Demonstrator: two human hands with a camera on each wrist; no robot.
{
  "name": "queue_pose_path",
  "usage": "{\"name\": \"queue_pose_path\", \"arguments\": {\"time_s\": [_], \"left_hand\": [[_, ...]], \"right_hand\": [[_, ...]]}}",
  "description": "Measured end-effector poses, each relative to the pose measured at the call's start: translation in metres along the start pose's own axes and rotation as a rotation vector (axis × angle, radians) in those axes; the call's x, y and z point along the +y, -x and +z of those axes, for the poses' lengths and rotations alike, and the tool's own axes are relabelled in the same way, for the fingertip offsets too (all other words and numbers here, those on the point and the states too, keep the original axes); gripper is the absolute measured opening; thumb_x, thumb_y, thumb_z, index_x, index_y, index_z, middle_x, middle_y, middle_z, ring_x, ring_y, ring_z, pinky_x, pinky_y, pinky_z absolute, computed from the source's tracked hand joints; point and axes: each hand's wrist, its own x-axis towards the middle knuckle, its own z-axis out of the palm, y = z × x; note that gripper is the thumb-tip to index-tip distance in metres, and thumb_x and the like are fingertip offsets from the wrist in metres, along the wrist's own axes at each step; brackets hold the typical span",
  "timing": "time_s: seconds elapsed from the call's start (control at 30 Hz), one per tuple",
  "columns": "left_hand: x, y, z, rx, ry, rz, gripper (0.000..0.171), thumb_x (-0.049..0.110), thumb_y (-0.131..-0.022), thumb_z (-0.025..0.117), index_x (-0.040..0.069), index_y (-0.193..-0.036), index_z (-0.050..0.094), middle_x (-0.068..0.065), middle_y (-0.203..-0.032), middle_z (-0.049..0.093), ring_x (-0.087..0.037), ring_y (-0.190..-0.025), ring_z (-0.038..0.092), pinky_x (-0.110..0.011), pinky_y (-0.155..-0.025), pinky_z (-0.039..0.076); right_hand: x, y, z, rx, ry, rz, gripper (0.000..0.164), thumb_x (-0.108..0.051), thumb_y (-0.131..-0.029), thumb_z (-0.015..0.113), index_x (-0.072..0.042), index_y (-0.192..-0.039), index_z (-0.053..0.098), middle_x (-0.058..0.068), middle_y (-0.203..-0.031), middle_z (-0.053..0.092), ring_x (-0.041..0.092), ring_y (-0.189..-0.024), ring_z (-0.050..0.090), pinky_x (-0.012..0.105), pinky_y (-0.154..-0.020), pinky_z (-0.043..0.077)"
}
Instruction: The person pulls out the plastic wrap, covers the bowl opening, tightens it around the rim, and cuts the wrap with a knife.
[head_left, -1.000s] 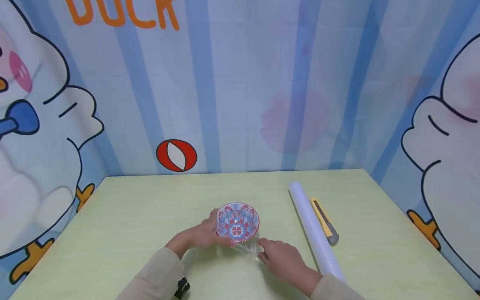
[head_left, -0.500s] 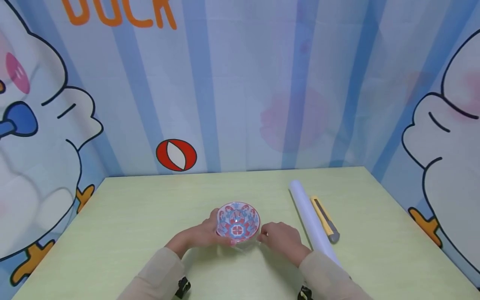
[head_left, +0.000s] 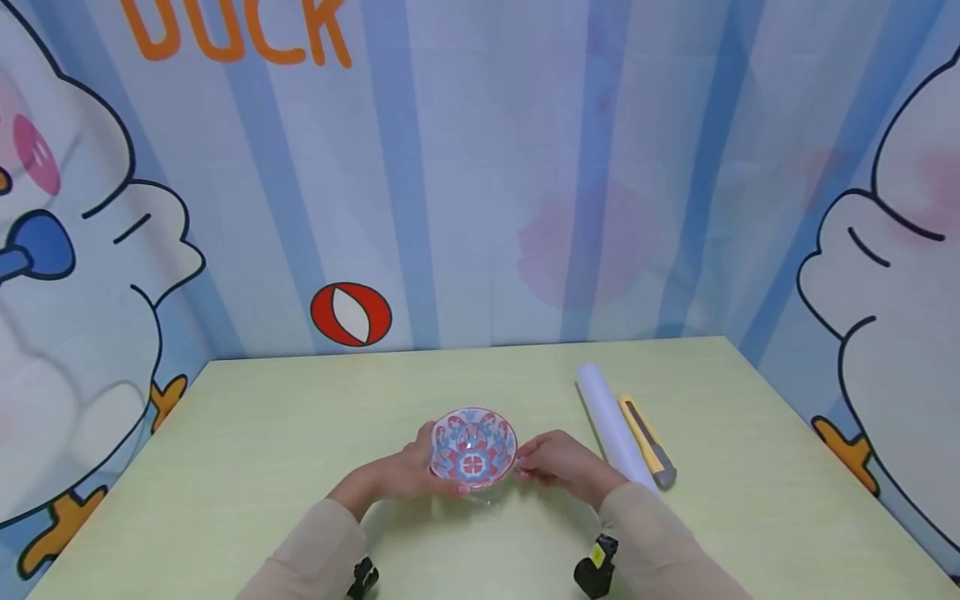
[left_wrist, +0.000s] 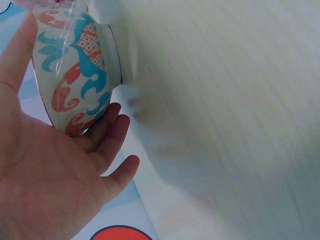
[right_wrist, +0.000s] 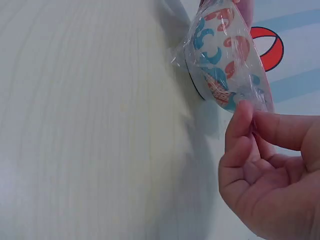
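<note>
A small bowl (head_left: 474, 450) with a red and blue pattern is tilted, its inside facing me, above the middle of the table. My left hand (head_left: 401, 477) holds it from the left, thumb at the near rim and fingers behind. In the left wrist view several fingertips lie against the bowl's outer wall (left_wrist: 82, 70). Clear plastic film (right_wrist: 179, 56) covers the outside of the bowl, wrinkled and loose near the foot. At the bowl's right rim my right hand (head_left: 566, 468) pinches the film between thumb and forefinger, as the right wrist view shows.
A long pale lilac roll (head_left: 609, 412) lies right of the bowl, its near end hidden by my right arm. Just beyond it is a yellow and grey utility knife (head_left: 648, 443). The pale green table (head_left: 300, 400) ends at a printed cloth backdrop (head_left: 480, 167).
My right hand has moved from the film stretched below the bowl's lower right up to its right rim. The left hand and bowl stay nearly in place.
</note>
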Motion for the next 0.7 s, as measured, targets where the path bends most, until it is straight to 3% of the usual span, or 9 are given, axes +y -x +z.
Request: {"name": "queue_pose_path", "arguments": {"time_s": [0.1, 0.23, 0.33, 0.5, 0.57, 0.7], "left_hand": [[0.001, -0.001, -0.001, -0.012, -0.002, -0.012, 0.111, 0.045, -0.068, 0.077, 0.008, -0.144, 0.004, -0.014, -0.145, 0.027, -0.032, -0.132, 0.028, -0.057, -0.106, 0.027], [0.003, -0.002, -0.002, -0.017, -0.009, -0.028, 0.112, 0.045, -0.068, 0.077, 0.008, -0.145, 0.004, -0.013, -0.145, 0.026, -0.032, -0.131, 0.028, -0.058, -0.106, 0.027], [0.002, -0.002, -0.002, -0.014, -0.016, -0.035, 0.113, 0.047, -0.068, 0.077, 0.008, -0.145, 0.003, -0.014, -0.145, 0.026, -0.032, -0.132, 0.028, -0.057, -0.106, 0.027], [0.002, -0.003, -0.001, -0.019, -0.024, -0.032, 0.116, 0.049, -0.067, 0.076, 0.008, -0.145, 0.001, -0.015, -0.147, 0.024, -0.033, -0.135, 0.025, -0.057, -0.107, 0.026], [0.003, -0.002, -0.001, -0.019, -0.030, -0.031, 0.117, 0.049, -0.067, 0.076, 0.007, -0.145, 0.001, -0.016, -0.147, 0.024, -0.033, -0.135, 0.025, -0.057, -0.107, 0.027], [0.004, -0.001, -0.002, -0.022, -0.033, -0.031, 0.115, 0.048, -0.067, 0.077, 0.008, -0.145, 0.002, -0.014, -0.146, 0.026, -0.032, -0.133, 0.027, -0.057, -0.106, 0.028]], "right_hand": [[-0.002, -0.003, 0.001, 0.032, -0.061, -0.005, 0.011, -0.004, -0.087, 0.054, 0.004, -0.092, 0.058, 0.002, -0.065, 0.052, 0.010, -0.055, 0.043, 0.020, -0.050, 0.035], [-0.003, -0.007, 0.002, 0.061, -0.080, 0.034, 0.006, -0.007, -0.083, 0.055, -0.005, -0.078, 0.053, -0.001, -0.058, 0.042, 0.008, -0.049, 0.035, 0.019, -0.044, 0.031], [0.000, -0.010, 0.001, 0.009, -0.182, 0.072, 0.006, -0.007, -0.082, 0.053, -0.004, -0.077, 0.055, -0.002, -0.058, 0.049, 0.006, -0.049, 0.042, 0.017, -0.045, 0.037], [0.008, -0.013, -0.003, -0.100, -0.458, 0.126, 0.014, -0.005, -0.084, 0.049, 0.004, -0.091, 0.057, 0.002, -0.071, 0.060, 0.010, -0.066, 0.057, 0.016, -0.062, 0.050], [0.011, -0.014, -0.005, -0.118, -0.542, 0.140, 0.012, -0.005, -0.084, 0.047, 0.002, -0.088, 0.057, 0.004, -0.074, 0.061, 0.012, -0.070, 0.058, 0.018, -0.066, 0.052], [0.011, -0.013, -0.008, -0.122, -0.618, 0.133, 0.013, -0.005, -0.085, 0.046, 0.000, -0.085, 0.058, 0.005, -0.076, 0.062, 0.012, -0.072, 0.059, 0.019, -0.068, 0.052]]}}
